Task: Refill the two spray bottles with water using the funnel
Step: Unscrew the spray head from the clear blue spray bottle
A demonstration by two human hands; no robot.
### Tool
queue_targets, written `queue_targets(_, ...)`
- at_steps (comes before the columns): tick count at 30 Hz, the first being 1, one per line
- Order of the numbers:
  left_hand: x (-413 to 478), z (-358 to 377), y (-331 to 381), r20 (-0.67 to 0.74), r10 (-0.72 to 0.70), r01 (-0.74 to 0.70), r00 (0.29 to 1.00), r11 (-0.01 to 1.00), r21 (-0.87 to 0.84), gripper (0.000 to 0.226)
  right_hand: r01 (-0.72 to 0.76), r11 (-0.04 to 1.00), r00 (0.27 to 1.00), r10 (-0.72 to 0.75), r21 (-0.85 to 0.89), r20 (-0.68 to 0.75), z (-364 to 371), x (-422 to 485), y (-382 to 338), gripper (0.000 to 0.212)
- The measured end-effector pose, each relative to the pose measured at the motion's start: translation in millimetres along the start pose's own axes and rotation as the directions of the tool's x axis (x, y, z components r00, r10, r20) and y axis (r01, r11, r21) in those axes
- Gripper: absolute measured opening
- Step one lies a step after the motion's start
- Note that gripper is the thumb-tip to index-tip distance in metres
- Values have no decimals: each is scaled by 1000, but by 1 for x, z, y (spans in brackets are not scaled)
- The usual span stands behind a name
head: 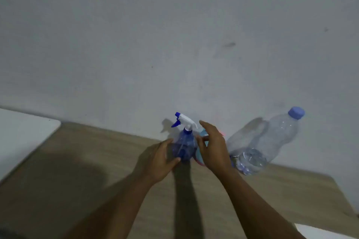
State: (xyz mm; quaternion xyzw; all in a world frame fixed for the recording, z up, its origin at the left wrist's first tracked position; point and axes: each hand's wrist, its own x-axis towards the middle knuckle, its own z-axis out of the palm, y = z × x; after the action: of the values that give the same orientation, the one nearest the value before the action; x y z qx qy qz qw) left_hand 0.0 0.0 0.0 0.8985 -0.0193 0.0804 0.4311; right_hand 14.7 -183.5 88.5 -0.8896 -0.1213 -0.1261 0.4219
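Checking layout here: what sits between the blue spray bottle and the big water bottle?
Head view: the right hand, with a pale blue, pink-edged item partly hidden behind it.

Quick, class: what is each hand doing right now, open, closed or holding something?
Left hand: grip closed round the blue spray bottle.
Right hand: open, fingers straight, holding nothing.

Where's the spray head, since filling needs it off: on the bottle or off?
On: the spray head sits atop the blue bottle.
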Motion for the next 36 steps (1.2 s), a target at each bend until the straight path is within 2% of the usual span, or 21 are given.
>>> queue_targets(3, 19, 17, -19, -8, 67, -67, 998, 998, -9, 68, 46, 998, 998, -45, -37, 38, 8, 18, 11, 36)
queue_targets(8, 30, 35, -35, 19, 135, -136, 991, 990, 28, 76, 47, 991, 997, -38, -124, 74, 15, 24, 21, 29)
queue_targets(13, 47, 52, -53, 25, 141, -142, 990, 990, 17, 91, 42, 996, 997, -36, -85, 69, 23, 38, 27, 30)
queue_targets(17, 49, 60, -57, 43, 133, -131, 990, 990, -50, 89, 32, 997, 999, -31, -69, 27, 28, 48, 30, 28)
queue_targets(22, 31, 46, -48, 23, 156, -153, 988, 984, -87, 83, -5, 1000, 999, 5, -6, 49, 30, 46, 27, 20)
queue_targets(26, 6, 22, -24, -9, 177, -176, 984, 972, -157, 77, 55, 998, 997, -56, 18, 50, 14, 44, 7, 17)
queue_targets(29, -12, 2, -2, -10, 189, -186, 982, 954, -235, 82, 69, 991, 994, -78, 119, 78, -8, 37, -19, 17)
queue_targets(32, -34, -17, 22, -32, 205, -206, 978, 944, -256, 85, 20, 965, 990, -56, 261, 131, -33, 22, -46, 24)
queue_targets(36, -68, -39, 64, -73, 227, -238, 971, 930, -280, 83, -1, 932, 993, -42, 362, 112, -69, -7, -79, 36)
